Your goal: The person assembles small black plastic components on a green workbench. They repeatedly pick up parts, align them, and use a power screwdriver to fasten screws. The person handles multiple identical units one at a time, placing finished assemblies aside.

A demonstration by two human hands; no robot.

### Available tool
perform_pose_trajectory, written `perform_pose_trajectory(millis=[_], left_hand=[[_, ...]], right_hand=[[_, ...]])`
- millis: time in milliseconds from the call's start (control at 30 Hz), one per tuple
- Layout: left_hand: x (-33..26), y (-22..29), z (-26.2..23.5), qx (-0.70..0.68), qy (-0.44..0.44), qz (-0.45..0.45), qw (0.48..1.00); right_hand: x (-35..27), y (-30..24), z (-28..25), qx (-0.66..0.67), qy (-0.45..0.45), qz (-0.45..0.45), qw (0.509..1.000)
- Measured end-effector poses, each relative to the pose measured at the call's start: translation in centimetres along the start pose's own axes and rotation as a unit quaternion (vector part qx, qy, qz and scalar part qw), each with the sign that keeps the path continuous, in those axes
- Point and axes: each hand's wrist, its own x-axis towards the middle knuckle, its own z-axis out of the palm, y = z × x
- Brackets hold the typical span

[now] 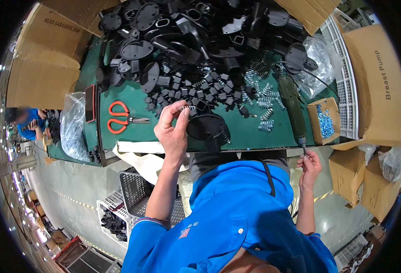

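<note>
Now, near four o'clock of the round-plated black part [205,126], my right hand [310,168] pinches the green driver [292,107] at its tip; at ten, my left hand [172,133] holds a small spring [191,108], which could ping into the black blocks [207,86] toward twelve if my pinch slips.

Fisheye view from head, down over workbench [243,133]
</note>
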Motion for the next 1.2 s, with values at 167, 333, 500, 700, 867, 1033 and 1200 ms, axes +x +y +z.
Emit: perform_pose_trajectory(millis=[167, 333, 500, 700, 867, 1033, 1200], left_hand=[[1.4, -0.2, 0.4, 0.176, -0.079, 0.133, 0.972], [1.7, -1.7, 1.5, 0.232, -0.109, 0.084, 0.963], [1.5, -2.1, 1.9, 0.258, -0.108, 0.118, 0.953], [0.9, -2.3, 0.2, 0.253, -0.054, 0.146, 0.955], [0.6, -3.4, 1.6, 0.233, -0.052, 0.174, 0.955], [-0.7, -3.1, 2.5, 0.267, -0.071, 0.163, 0.947], [-0.3, -3.4, 4.8, 0.266, -0.057, 0.216, 0.938]], right_hand=[[0.8, -1.4, -0.9, -0.247, -0.045, -0.029, 0.968], [-1.3, -5.7, 5.1, -0.308, -0.035, -0.16, 0.937], [-1.3, -5.7, 18.1, -0.38, -0.287, -0.273, 0.836], [-1.6, -1.6, 22.5, -0.455, -0.353, -0.309, 0.757], [-1.1, -2.4, 22.0, -0.454, -0.339, -0.326, 0.757], [3.1, -7.8, 18.3, -0.494, -0.133, -0.403, 0.759], [4.6, -6.9, 19.3, -0.494, -0.238, -0.42, 0.723]])
